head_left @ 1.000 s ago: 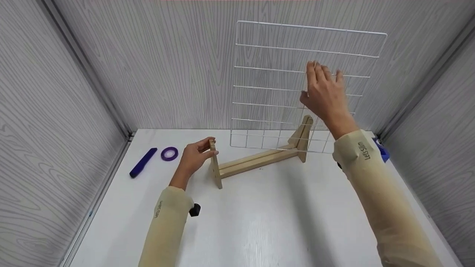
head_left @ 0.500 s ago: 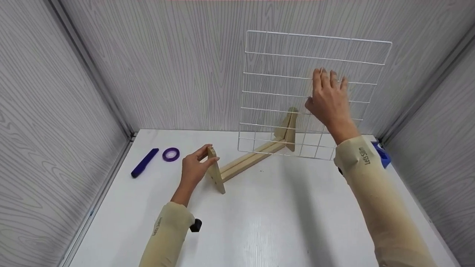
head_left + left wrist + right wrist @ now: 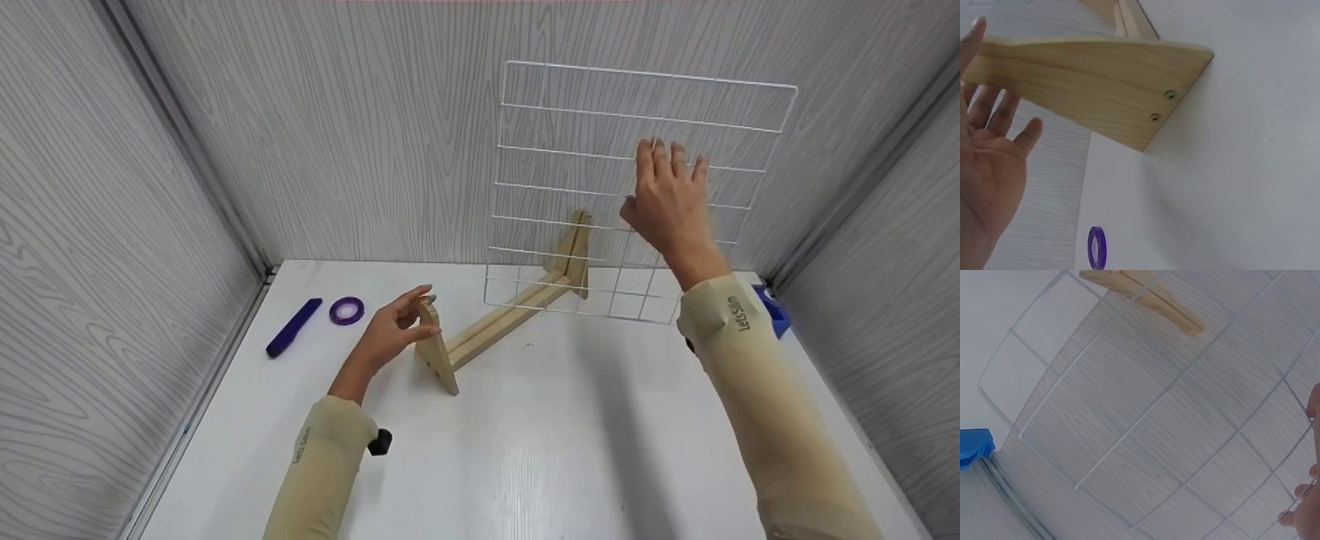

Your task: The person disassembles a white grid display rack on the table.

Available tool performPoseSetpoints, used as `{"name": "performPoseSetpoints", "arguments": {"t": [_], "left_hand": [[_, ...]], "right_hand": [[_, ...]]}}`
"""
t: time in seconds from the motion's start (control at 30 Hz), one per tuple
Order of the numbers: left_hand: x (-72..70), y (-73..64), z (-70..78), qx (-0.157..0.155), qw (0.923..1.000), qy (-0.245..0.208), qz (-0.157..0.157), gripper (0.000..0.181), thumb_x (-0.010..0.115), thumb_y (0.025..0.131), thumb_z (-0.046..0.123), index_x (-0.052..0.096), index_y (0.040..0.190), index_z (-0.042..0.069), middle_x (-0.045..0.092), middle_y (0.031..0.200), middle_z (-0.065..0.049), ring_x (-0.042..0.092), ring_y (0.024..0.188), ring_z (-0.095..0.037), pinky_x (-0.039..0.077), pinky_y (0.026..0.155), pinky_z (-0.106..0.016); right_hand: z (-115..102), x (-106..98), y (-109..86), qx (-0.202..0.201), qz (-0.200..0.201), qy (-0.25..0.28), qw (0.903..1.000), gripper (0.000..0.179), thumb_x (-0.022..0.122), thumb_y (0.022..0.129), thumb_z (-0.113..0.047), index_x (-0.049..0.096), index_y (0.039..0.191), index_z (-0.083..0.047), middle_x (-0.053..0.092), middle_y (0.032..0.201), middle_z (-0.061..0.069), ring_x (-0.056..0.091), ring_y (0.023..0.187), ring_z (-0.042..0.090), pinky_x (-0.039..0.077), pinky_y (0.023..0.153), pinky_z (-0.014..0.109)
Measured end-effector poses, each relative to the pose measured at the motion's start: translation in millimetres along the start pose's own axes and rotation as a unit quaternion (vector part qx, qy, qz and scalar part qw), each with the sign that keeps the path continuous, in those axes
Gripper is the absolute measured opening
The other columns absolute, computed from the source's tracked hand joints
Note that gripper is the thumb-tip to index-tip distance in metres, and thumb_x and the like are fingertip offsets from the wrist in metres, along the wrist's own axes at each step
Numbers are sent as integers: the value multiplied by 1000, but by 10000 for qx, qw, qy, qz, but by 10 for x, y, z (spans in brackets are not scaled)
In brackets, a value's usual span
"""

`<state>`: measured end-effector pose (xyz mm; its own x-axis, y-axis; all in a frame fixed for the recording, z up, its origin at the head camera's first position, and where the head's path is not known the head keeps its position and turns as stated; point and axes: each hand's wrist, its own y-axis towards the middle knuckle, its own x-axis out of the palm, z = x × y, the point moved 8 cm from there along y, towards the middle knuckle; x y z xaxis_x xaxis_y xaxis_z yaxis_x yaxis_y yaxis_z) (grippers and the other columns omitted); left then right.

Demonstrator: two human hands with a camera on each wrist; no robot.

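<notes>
A wooden stand, two end panels [image 3: 437,345] joined by a grooved crossbar [image 3: 506,324], sits angled on the white table. My left hand [image 3: 390,330] is at the near panel's top, thumb to one side and fingers to the other. In the left wrist view its fingers [image 3: 1002,115] look straight and spread, part hidden behind the panel. A white wire grid [image 3: 540,109] is held up by my right hand [image 3: 669,199], fingers hooked round its bars. The grid's lower edge overlaps the stand's far end panel [image 3: 576,247] in the head view.
On the left of the table lie a dark purple long-handled item [image 3: 295,328] and a purple ring [image 3: 346,310]. A blue plastic object [image 3: 772,311] stands at the right edge. Wood-grain walls [image 3: 360,135] enclose the back and both sides.
The stand has been turned so its far end swings left and back. My left hand has loosened and shifted slightly left. The grid, in my right hand, has moved a little right and down.
</notes>
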<state>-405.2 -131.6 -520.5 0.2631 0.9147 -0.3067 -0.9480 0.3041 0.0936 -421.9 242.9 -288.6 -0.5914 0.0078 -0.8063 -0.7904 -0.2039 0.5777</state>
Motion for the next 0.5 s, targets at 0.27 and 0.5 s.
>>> {"name": "performPoseSetpoints", "arguments": {"t": [0.27,0.5], "left_hand": [[-34,82,-76,-650,9918,-246,-1069,54,76,92,23,59,143,19,63,141,-8,57,134,-26,38,119,-49],[8,91,-38,-744,9906,184,-1131,36,80,88,27,71,120,15,71,120,-3,64,116,-18,49,109,-42]], "right_hand": [[-139,-2,37,-142,-29,200,9997,67,51,92,-14,32,153,7,44,153,30,41,141,52,29,113,73],[-93,28,33,-122,-67,317,9994,68,54,92,-13,32,153,8,43,153,31,40,142,53,28,114,73]]}}
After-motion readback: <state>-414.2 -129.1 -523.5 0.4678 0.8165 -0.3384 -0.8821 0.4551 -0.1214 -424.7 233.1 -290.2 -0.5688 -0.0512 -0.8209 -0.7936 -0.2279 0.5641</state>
